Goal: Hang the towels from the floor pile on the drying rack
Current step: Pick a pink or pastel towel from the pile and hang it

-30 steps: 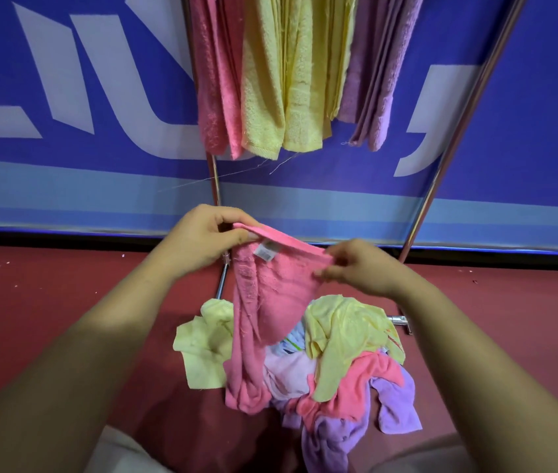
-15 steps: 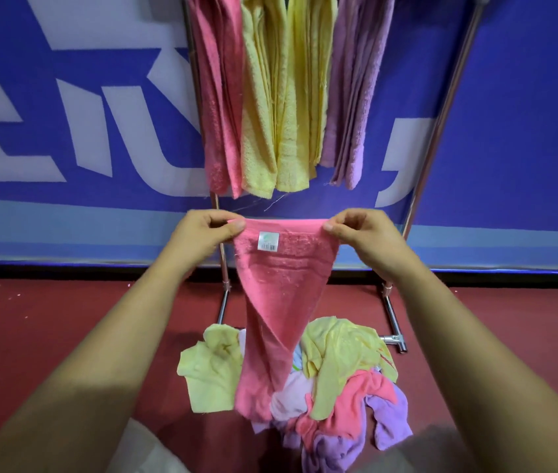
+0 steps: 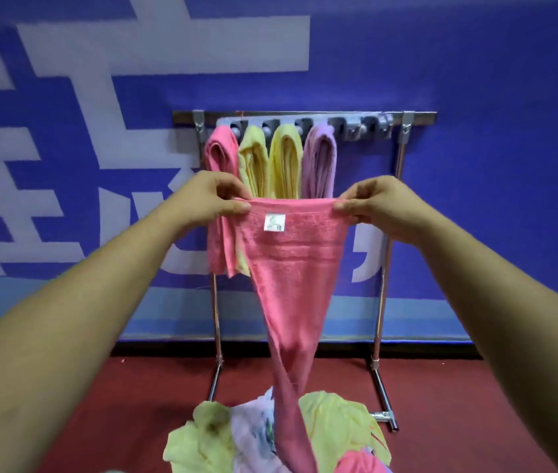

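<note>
Pink towel (image 3: 291, 268) corners pinched by fingers (image 3: 236, 208).

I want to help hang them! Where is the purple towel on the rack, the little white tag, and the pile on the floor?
purple towel (image 3: 318, 162), head view, middle of its hanging fold.
white tag (image 3: 274, 222), head view, centre of the tag.
floor pile (image 3: 199, 442), head view, its yellow left part.
</note>
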Demonstrator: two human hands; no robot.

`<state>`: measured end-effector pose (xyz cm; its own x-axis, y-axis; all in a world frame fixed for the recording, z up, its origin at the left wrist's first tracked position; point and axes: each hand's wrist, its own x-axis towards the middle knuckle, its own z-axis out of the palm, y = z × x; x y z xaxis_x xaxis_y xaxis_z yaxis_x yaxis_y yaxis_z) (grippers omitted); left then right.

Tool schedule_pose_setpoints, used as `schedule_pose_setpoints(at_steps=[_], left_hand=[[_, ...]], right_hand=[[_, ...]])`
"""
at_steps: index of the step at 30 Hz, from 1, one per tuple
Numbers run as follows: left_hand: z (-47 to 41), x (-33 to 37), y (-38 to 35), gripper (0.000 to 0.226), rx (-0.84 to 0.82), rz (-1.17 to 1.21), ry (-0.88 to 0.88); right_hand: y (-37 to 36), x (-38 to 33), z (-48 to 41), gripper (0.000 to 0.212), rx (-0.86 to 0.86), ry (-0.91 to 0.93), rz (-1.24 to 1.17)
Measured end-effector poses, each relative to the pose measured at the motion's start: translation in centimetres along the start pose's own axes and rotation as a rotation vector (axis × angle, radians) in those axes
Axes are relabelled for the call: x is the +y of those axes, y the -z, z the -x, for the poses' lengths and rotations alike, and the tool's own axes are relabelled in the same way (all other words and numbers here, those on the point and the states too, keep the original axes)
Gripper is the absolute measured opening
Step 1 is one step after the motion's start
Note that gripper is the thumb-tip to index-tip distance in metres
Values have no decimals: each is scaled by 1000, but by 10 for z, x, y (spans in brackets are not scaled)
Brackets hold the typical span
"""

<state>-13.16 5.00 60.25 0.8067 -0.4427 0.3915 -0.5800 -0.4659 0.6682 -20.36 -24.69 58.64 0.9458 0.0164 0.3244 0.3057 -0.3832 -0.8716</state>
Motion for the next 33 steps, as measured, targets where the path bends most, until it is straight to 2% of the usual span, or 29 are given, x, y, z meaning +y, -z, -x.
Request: schedule_pose_setpoints(at_steps=[4, 9, 14, 16, 19, 22, 24, 26, 29, 31, 33], left_hand=[[-13, 17, 8, 18, 41, -102, -22], [-15, 47, 14, 5, 10, -354, -84], [-9, 56, 14, 18, -151, -653, -114], [-6, 57, 13, 21, -190, -644, -118], [-3, 57, 15, 20, -225, -511, -115], [3, 60, 15, 7, -301, -171, -88], [6, 64, 14, 12, -396, -18, -72], [6, 69, 13, 20, -522, -25, -81], [4, 74, 14, 17, -630, -80, -105], [4, 75, 13, 28, -638, -188, -139], [4, 76, 13, 27, -576, -325, -201]], right_hand=[[13, -15, 1, 11, 100, 33, 27], [24, -30, -1, 15, 167, 83, 161], [30, -30, -4, 14, 160, 86, 237], [28, -30, -4, 14, 166, 85, 265], [27, -27, -5, 14, 186, 76, 222], [26, -23, -9, 12, 194, 44, 128], [24, -22, -11, 9, 181, 19, 99], [22, -22, -12, 9, 173, -4, 96], [16, -20, -14, 13, 202, -35, 110], [14, -18, -16, 14, 228, -53, 63], [12, -15, -17, 16, 228, -64, -2]])
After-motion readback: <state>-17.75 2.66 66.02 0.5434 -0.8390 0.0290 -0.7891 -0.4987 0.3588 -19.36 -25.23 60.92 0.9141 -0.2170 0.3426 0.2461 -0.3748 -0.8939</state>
